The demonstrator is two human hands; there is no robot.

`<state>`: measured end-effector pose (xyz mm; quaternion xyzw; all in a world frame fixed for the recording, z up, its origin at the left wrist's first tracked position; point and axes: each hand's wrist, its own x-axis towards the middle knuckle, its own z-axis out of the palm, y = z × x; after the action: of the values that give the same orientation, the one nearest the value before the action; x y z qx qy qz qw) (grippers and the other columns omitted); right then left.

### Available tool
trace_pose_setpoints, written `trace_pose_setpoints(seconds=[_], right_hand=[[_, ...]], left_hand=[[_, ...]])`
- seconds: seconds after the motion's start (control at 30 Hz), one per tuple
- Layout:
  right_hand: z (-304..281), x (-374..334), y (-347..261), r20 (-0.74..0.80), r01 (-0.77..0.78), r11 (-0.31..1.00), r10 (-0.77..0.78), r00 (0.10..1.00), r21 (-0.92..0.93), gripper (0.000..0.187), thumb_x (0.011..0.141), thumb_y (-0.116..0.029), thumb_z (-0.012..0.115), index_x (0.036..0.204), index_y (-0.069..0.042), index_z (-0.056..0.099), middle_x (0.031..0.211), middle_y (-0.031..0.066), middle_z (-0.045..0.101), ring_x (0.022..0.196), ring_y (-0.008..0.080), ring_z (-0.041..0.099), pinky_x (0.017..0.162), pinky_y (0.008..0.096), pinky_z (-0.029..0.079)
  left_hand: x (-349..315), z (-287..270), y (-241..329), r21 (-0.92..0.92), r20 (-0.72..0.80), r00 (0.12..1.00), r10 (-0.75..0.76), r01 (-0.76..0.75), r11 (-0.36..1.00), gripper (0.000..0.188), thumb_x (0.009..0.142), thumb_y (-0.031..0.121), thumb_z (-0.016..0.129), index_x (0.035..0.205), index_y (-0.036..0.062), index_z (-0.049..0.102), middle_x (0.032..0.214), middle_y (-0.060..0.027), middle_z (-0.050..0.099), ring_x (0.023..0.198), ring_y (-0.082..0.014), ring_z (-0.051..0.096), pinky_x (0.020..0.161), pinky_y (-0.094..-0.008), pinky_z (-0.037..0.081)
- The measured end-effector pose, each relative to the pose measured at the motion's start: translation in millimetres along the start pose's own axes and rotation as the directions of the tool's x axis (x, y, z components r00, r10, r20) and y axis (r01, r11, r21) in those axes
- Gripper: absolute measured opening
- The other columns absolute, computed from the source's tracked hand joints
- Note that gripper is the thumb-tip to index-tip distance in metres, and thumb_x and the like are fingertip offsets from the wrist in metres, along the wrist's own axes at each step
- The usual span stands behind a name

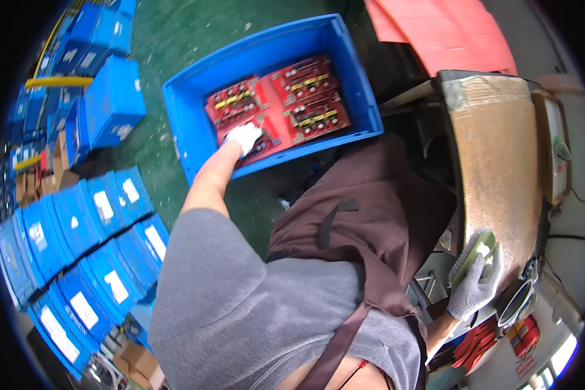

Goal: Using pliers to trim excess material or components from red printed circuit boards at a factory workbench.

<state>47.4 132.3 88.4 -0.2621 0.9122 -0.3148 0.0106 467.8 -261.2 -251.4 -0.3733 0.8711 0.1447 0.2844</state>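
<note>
My left hand (244, 138), in a white glove, reaches into a large blue plastic bin (273, 164). Its bunched fingers grip a red circuit board (261, 151) at the bin's near left; part of that board is hidden under the glove. More red circuit boards lie flat on a pinkish-red sheet (274, 104): one at the far left (235, 99), one at the far right (309, 83) and one at the near right (316, 122). Yellow and dark parts stand up from them. At my right side, my gloved right hand (478, 286) is closed around a green brush (480, 252) with pale bristles.
A cardboard-covered bench top (500, 162) runs along my right, with pinkish-red sheets (445, 32) beyond it. A black-rimmed round object (515, 303) is beside my right hand. Stacked blue crates (88, 244) line the left over a green floor (169, 39).
</note>
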Motion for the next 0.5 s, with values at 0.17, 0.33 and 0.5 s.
trace_pose_setpoints(seconds=[0.17, 0.33, 0.5], right_hand=[[-1, 5, -13, 0.052, -0.075, 0.997, 0.076, 0.996, -0.016, 0.047, 0.101, -0.014, 0.068, 0.147, -0.005, 0.061, 0.092, 0.0035, 0.071, 0.075, 0.0091, 0.062, 0.068, 0.0251, 0.051], [-9, 9, 0, 0.004, -0.028, 0.999, 0.028, 1.000, 0.016, 0.046, 0.097, -0.010, 0.070, 0.141, 0.001, 0.063, 0.127, 0.0156, 0.072, 0.112, 0.0221, 0.068, 0.100, 0.0355, 0.052], [-8, 13, 14, -0.006, 0.005, 1.000, -0.005, 1.000, 0.030, 0.044, 0.096, -0.009, 0.072, 0.138, 0.000, 0.065, 0.129, 0.0182, 0.072, 0.123, 0.0274, 0.067, 0.108, 0.0384, 0.049]], left_hand=[[7, 6, 2, -0.085, 0.087, 0.994, -0.073, 0.080, 0.993, 0.034, 0.103, 0.020, 0.047, 0.131, 0.0082, 0.063, 0.140, -0.0239, 0.057, 0.130, -0.0413, 0.059, 0.109, -0.0508, 0.049], [-13, 19, -18, -0.054, 0.062, 0.998, -0.027, 0.031, 0.998, 0.048, 0.094, 0.014, 0.059, 0.141, 0.0118, 0.058, 0.145, -0.0239, 0.053, 0.131, -0.0417, 0.058, 0.111, -0.0472, 0.049], [9, -6, 23, 0.057, 0.200, 0.980, 0.000, -0.012, 0.998, 0.047, 0.090, 0.021, 0.067, 0.135, 0.0104, 0.063, 0.146, -0.0230, 0.054, 0.128, -0.0383, 0.061, 0.108, -0.0475, 0.052]])
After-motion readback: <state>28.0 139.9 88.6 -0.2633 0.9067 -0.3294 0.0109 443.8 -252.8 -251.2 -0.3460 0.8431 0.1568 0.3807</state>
